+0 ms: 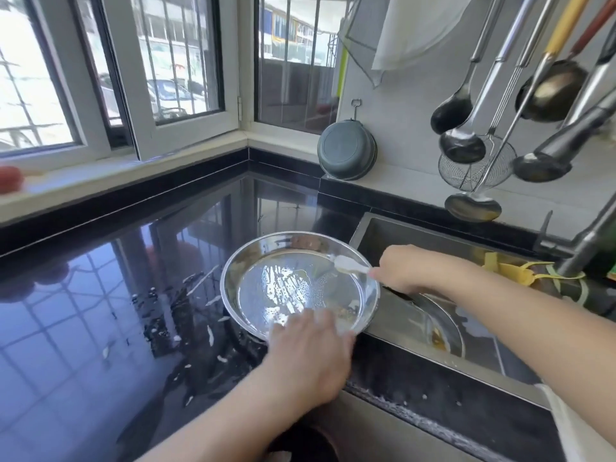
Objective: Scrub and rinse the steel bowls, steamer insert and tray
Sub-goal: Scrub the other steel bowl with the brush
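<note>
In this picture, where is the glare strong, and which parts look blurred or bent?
Head view: daylight from the windows glares on the wet steel bowl and mirrors in the black counter; the left hand at the bowl's near rim is motion-blurred; the right hand is sharper; the wide lens bends the window frames and hanging ladles.

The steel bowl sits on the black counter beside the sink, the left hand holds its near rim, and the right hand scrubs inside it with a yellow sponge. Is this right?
Not quite. In the head view the right hand holds a small white scrubber, not a yellow sponge, at the far right rim of the steel bowl. The rest stands: the bowl sits on the black counter beside the sink, and the left hand holds its near rim.
</note>
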`<act>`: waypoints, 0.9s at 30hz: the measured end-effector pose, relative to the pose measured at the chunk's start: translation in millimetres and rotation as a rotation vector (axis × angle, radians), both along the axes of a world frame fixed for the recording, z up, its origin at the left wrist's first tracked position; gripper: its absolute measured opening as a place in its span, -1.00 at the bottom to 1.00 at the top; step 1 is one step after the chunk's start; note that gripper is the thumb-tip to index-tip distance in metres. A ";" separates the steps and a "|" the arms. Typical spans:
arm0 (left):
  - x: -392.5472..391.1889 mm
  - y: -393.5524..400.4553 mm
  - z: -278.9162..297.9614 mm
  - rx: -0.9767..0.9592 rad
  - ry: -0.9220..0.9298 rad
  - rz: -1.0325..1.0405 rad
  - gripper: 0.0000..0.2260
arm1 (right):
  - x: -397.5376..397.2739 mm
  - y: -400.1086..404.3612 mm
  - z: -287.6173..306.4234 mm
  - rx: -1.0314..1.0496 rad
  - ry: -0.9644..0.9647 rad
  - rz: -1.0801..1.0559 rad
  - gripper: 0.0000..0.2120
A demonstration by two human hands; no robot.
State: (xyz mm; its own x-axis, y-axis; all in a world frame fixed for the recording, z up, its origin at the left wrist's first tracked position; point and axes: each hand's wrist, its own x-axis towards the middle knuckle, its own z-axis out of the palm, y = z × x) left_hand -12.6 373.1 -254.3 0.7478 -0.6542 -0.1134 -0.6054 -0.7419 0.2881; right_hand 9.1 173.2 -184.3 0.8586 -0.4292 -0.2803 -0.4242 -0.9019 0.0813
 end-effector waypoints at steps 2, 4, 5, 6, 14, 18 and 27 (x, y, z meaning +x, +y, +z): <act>-14.7 -18.8 11.7 -0.230 0.188 -0.079 -0.61 | 0.0 8.0 7.0 0.053 -0.022 0.035 -0.67; -14.9 -18.4 21.1 -0.478 0.357 -0.156 -0.55 | -1.8 12.2 12.8 0.124 -0.064 0.068 -0.74; -9.3 -9.3 25.8 -0.538 0.354 -0.165 -0.56 | -4.0 13.3 15.5 0.158 -0.088 0.085 -0.63; -0.4 3.2 27.2 -0.553 0.306 -0.175 -0.60 | -7.6 11.5 16.3 0.193 -0.118 0.097 -0.52; 76.2 106.9 -14.4 0.026 -0.347 -0.478 -0.83 | -33.3 12.7 10.7 -0.065 0.046 0.233 -0.64; 55.2 85.0 -17.1 0.018 -0.493 -0.534 -0.91 | -27.4 16.5 3.3 -0.021 -0.030 0.183 -0.84; 38.1 56.2 -16.1 -0.026 -0.357 -0.444 -0.66 | -23.4 21.1 5.5 0.117 -0.051 0.119 -0.55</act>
